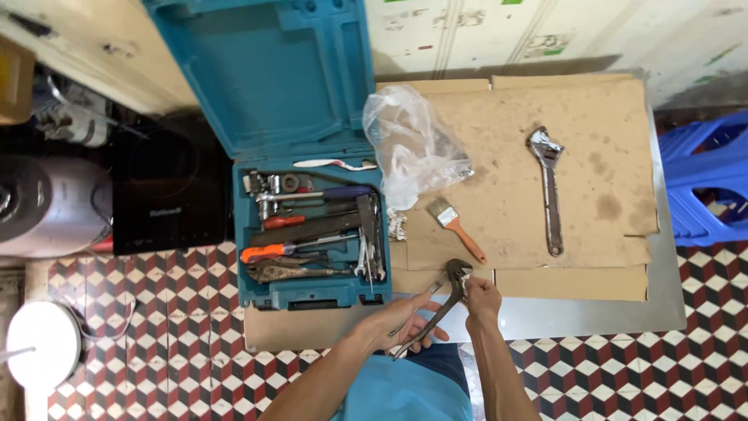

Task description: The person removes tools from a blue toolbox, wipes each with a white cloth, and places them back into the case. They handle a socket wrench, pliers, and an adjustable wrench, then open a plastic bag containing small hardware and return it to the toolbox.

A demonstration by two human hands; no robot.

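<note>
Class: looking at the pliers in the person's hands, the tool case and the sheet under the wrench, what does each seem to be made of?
Pliers: dark, dull metal, seemingly steel, bare handles held by the left hand, jaws by the right hand.
Tool case: teal moulded plastic, judging by its ribbed lid.
Sheet: brown cardboard, stained, with cut flaps.
Wrench: grey, shiny metal.

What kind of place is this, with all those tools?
Probably a home repair corner set up on a tiled floor. An open teal toolbox full of tools, an adjustable wrench on flattened cardboard, and pliers in the person's hands suggest it.
</note>
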